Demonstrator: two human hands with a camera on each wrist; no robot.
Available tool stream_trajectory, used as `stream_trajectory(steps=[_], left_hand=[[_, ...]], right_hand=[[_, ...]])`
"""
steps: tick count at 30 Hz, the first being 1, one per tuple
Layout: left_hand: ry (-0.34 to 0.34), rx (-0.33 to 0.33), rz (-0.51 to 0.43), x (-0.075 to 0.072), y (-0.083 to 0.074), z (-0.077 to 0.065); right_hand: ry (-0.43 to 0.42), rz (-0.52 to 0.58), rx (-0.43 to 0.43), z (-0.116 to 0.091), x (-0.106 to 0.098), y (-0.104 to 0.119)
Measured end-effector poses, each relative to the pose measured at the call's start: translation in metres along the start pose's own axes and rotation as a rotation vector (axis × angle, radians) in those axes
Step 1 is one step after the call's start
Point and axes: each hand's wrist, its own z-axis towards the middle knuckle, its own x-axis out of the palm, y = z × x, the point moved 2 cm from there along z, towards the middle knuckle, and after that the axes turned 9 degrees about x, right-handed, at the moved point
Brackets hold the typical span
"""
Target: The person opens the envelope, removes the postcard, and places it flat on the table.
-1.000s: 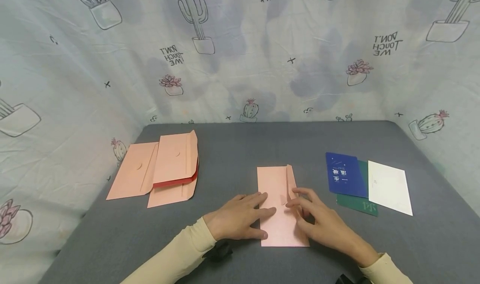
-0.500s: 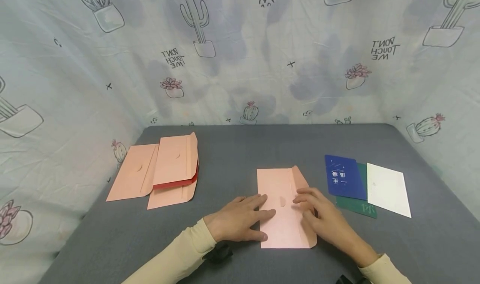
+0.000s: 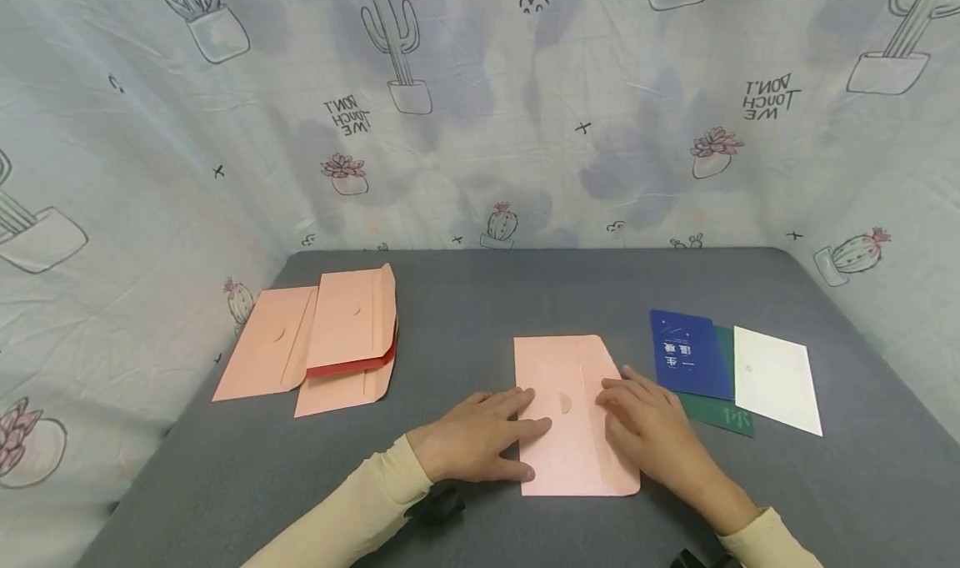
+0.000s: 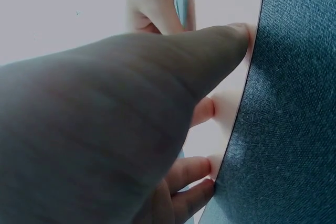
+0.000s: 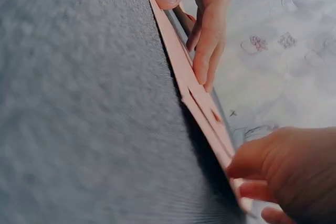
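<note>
A pink envelope (image 3: 555, 459) lies on the table with its flap (image 3: 595, 353) spread out to the right. My left hand (image 3: 480, 439) rests on the envelope's left side with fingers spread; in the left wrist view the thumb (image 4: 226, 43) lies along the edge. Over the flap is my right hand (image 3: 660, 430), its fingers loosely bent and fingertips right at the paper. The right wrist view shows that thumb and fingers (image 5: 254, 190) by the flap's edge, with the flap lifted slightly above the table. Part of the flap is hidden under the right hand.
Several pink envelopes (image 3: 348, 309) overlap at the back left, with a red edge showing among them. To the right lie a blue card (image 3: 690, 355), a green card (image 3: 712, 412) and a white card (image 3: 780, 376). A patterned cloth (image 3: 480, 134) hangs behind the grey table (image 3: 487, 301).
The envelope's flap has swung from folded over to spread out on the right. My right hand has moved slightly right with it. The left hand has stayed in place.
</note>
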Motion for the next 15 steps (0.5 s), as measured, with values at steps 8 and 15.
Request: stream_trajectory(steps=[8,15], left_hand=[[-0.007,0.001,-0.007,-0.001,0.002,0.0],[-0.002,0.005,0.023,0.002,0.001,-0.001]], right_hand=[[0.093,-0.213,-0.136,0.03,-0.015,0.011],[0.397,-0.103,-0.032,0.06,-0.012,0.009]])
